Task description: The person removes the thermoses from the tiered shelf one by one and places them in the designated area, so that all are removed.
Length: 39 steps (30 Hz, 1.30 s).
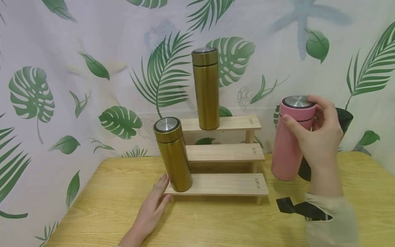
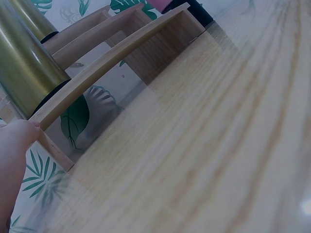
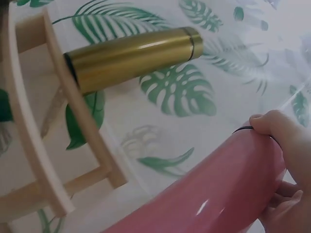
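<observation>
The wooden stand [image 1: 226,152] is viewed frontally, slightly from above, by the head camera. Left wrist: tabletop [image 2: 194,145] viewed close and low, tilted. Right wrist: pink flask [image 3: 214,189] viewed closely, sideways. Upper gold flask [image 3: 136,58] shared by head and right-wrist views.

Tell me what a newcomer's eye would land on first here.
Probably the pink cylindrical bottle with a silver-topped lid, gripped by the right hand to the right of the three-tier pale wooden stand. Next would likely come two metallic gold cylindrical bottles: the upper gold bottle on the top tier, the lower gold bottle at the bottom tier's left end, beside the left hand.
</observation>
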Each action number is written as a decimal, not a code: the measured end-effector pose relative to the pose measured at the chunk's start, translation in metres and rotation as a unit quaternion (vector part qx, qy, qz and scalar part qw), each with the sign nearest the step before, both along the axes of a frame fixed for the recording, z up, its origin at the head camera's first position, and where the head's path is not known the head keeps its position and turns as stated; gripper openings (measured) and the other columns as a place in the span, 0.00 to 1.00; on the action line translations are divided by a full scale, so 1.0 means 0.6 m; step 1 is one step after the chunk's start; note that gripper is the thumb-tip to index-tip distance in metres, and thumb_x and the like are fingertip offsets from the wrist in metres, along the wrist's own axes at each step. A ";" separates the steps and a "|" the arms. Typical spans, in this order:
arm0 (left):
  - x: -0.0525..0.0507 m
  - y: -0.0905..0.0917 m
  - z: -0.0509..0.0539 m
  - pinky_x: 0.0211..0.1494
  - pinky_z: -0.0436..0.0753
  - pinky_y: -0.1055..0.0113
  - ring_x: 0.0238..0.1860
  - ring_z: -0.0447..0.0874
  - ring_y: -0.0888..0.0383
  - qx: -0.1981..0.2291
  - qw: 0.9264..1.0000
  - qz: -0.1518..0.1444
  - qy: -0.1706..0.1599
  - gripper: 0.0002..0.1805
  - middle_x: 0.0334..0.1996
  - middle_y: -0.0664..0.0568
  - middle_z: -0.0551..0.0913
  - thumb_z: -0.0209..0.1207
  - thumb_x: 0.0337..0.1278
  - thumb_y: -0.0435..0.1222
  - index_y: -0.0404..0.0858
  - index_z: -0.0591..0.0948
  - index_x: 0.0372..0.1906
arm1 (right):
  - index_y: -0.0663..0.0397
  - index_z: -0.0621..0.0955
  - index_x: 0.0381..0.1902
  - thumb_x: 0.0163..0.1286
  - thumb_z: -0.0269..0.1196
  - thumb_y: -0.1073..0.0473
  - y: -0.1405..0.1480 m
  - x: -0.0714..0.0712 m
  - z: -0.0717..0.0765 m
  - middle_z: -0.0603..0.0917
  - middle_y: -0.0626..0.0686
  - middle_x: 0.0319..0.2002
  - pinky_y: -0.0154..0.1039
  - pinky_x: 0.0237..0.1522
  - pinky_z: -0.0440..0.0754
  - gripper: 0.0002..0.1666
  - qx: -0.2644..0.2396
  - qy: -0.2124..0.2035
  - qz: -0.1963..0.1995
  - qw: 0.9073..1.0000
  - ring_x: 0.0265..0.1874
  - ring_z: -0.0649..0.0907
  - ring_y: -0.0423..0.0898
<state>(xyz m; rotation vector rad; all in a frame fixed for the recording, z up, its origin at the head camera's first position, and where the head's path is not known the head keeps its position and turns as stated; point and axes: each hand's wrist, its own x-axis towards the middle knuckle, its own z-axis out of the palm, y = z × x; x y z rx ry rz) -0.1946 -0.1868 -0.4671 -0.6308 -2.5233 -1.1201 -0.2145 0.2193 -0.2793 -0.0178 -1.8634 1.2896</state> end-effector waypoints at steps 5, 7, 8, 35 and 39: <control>0.001 0.000 0.000 0.72 0.45 0.74 0.72 0.53 0.54 0.001 1.000 -0.001 0.000 0.29 0.73 0.54 0.56 0.51 0.71 0.41 0.39 0.61 0.72 | 0.43 0.72 0.63 0.54 0.74 0.53 0.010 -0.026 -0.024 0.76 0.51 0.58 0.34 0.59 0.74 0.39 0.004 -0.058 -0.024 0.998 0.54 0.76 0.42; 0.001 0.000 -0.001 0.73 0.46 0.71 0.72 0.53 0.52 0.000 1.000 0.000 -0.001 0.29 0.73 0.55 0.56 0.51 0.71 0.41 0.40 0.61 0.72 | 0.45 0.72 0.63 0.53 0.74 0.51 0.012 -0.035 -0.033 0.76 0.52 0.58 0.34 0.59 0.74 0.40 0.005 -0.070 -0.030 0.997 0.55 0.76 0.43; 0.001 0.000 -0.001 0.73 0.46 0.71 0.72 0.53 0.52 0.000 1.000 0.000 -0.001 0.29 0.73 0.55 0.56 0.51 0.71 0.41 0.39 0.61 0.72 | 0.47 0.72 0.63 0.53 0.75 0.51 0.012 -0.039 -0.037 0.76 0.52 0.58 0.34 0.59 0.74 0.40 0.007 -0.074 -0.032 0.997 0.55 0.76 0.44; 0.003 0.002 0.005 0.72 0.44 0.75 0.72 0.54 0.51 0.002 1.000 0.001 -0.017 0.29 0.73 0.56 0.55 0.49 0.72 0.44 0.40 0.60 0.73 | 0.60 0.73 0.61 0.54 0.74 0.57 0.022 -0.078 -0.082 0.73 0.54 0.63 0.39 0.63 0.71 0.38 0.071 -0.043 -0.044 0.996 0.61 0.73 0.48; 0.003 0.002 0.004 0.72 0.45 0.74 0.72 0.54 0.51 -0.002 1.000 0.004 -0.009 0.29 0.73 0.55 0.56 0.50 0.72 0.43 0.40 0.61 0.72 | 0.62 0.72 0.62 0.55 0.73 0.59 0.022 -0.075 -0.080 0.72 0.58 0.63 0.50 0.61 0.73 0.38 0.105 -0.044 -0.050 0.992 0.61 0.72 0.53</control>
